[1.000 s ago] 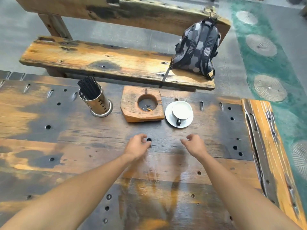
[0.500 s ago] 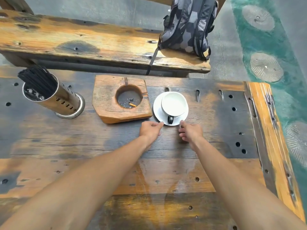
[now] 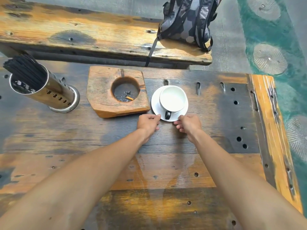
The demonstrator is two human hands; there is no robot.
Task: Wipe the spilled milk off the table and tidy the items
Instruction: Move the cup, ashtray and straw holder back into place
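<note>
White saucer (image 3: 156,108), round, set on the worn wooden table (image 3: 216,123) near its far edge; this item is taken as the landmark. White cup (image 3: 172,98) with a dark handle is carried on the saucer, upright, handle turned toward the person. Left hand (image 3: 148,122) is placed at the saucer's near-left rim, fingertips touching the edge; right hand (image 3: 189,123) is placed at the near-right rim, likewise touching. Both grips are pinched onto the saucer's rim; the saucer rests on the table. Wooden ashtray block (image 3: 106,97), with a round hollow holding ash and one cigarette butt (image 3: 129,98), is set just left of the saucer, almost touching. Perforated metal holder (image 3: 54,95) filled with black sticks (image 3: 23,67) stands well left of the saucer. A wet sheen (image 3: 166,166) is seen on the table nearer than the saucer, between the forearms. A wooden seat (image 3: 83,34) lies beyond the saucer, bearing a grey patterned backpack (image 3: 187,20).
</note>
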